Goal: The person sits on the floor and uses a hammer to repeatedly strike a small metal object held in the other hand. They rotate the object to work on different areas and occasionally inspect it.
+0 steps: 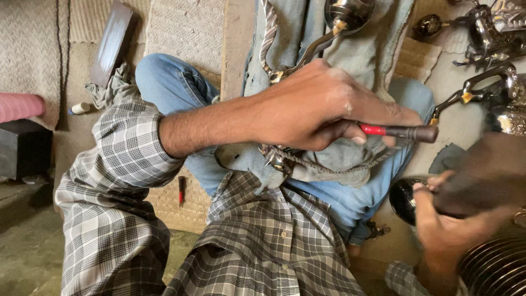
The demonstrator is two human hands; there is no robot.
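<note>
My left hand (323, 107) reaches across my lap and is closed around a thin tool with a red and dark handle (402, 132), which points right. Beneath it, an ornate curved metal piece (307, 55) with a shiny dark bulb (348, 13) and a spiked strip (274, 158) lies on a grey-blue cloth (290, 33) over my jeans. At the lower right, my right hand (444, 225) grips a blurred dark brown object (482, 175), just beside a glossy black round part (402, 200).
Shiny ornate metal pieces (487, 33) lie at the upper right, and a ribbed metal item (493, 268) sits at the lower right. A small red-handled tool (181, 190) rests on the woven mat. At the left are a pink roll (19, 107), a dark box (24, 148) and a plank (112, 41).
</note>
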